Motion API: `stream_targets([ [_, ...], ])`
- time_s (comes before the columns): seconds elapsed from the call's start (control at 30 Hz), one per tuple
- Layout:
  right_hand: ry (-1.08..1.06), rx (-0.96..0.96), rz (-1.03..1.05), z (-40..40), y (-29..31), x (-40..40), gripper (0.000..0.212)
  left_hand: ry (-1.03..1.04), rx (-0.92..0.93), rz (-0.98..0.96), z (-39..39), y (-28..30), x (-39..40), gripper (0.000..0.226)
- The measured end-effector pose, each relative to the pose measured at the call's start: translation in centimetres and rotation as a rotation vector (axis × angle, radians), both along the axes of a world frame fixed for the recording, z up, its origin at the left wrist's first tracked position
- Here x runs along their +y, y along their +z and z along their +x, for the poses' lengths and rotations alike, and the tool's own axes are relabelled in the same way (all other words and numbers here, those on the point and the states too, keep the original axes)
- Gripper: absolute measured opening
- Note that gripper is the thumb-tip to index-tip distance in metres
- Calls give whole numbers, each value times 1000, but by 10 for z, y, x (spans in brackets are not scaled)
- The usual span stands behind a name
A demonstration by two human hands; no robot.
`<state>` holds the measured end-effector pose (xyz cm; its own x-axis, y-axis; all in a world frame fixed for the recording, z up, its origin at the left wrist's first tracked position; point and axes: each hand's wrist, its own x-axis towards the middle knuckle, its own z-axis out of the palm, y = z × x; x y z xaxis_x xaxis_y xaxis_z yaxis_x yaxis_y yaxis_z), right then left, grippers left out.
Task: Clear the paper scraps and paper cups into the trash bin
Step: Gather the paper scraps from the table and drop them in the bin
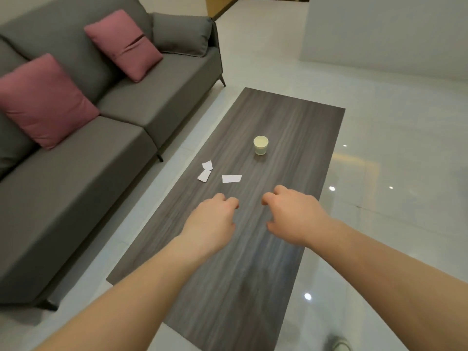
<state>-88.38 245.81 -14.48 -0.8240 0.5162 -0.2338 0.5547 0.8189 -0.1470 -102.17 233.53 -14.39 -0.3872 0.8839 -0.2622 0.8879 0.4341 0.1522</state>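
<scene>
A pale paper cup stands upright near the middle of the dark wood coffee table. Three white paper scraps lie on the table's left side: one above another near the edge, and a longer scrap to their right. My left hand hovers over the table just below the scraps, fingers loosely curled, holding nothing. My right hand hovers beside it, below the cup, fingers also loosely curled and empty. No trash bin shows in view.
A grey sofa with two pink cushions runs along the table's left side, across a narrow strip of floor. Glossy pale tiles spread to the right. A shoe tip shows at the bottom right.
</scene>
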Motion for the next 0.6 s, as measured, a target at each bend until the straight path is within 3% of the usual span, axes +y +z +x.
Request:
stream_targets([
  [0.33, 205, 15, -55, 37, -15, 118, 34, 237, -26, -20, 58, -10, 108, 41],
  [0.6, 309, -50, -81, 7, -32, 172, 36, 355, -21, -38, 34, -23, 134, 41],
])
